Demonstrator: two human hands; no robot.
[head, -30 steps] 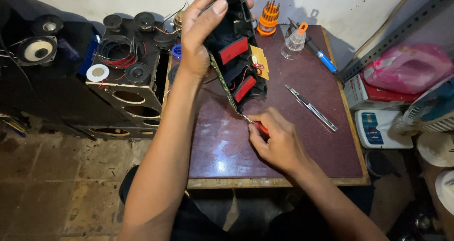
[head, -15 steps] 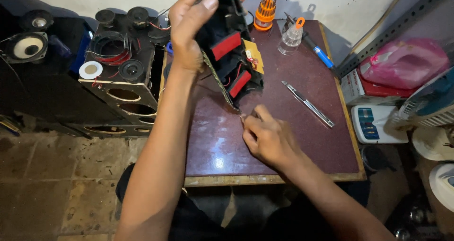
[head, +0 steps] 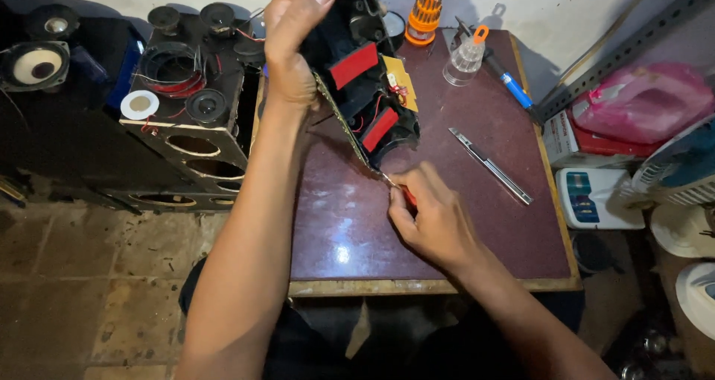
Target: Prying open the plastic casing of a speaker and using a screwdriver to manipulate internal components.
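Black plastic, that is what my left hand point(head: 294, 45) is clamped on: an opened speaker housing point(head: 365, 74) with red patches inside, held tilted above the far-left part of the maroon counter point(head: 335, 223), its lower end close to the surface; a green circuit board point(head: 344, 123) runs along its near edge; my right hand point(head: 432, 216) is closed around a small red-handled screwdriver point(head: 398, 190), whose tip meets the bottom corner of the housing; the two hands are apart, one at each end of the housing; on the counter to the right lies a slim metal utility knife point(head: 491, 165), well clear of my fingers; farther back stand a clear bottle with an orange cap point(head: 465, 56), a blue-handled tool point(head: 510, 89) and an orange rack of screwdriver bits point(head: 424, 15); left of the counter sits a black speaker cabinet point(head: 194, 127) with loose drivers on top.
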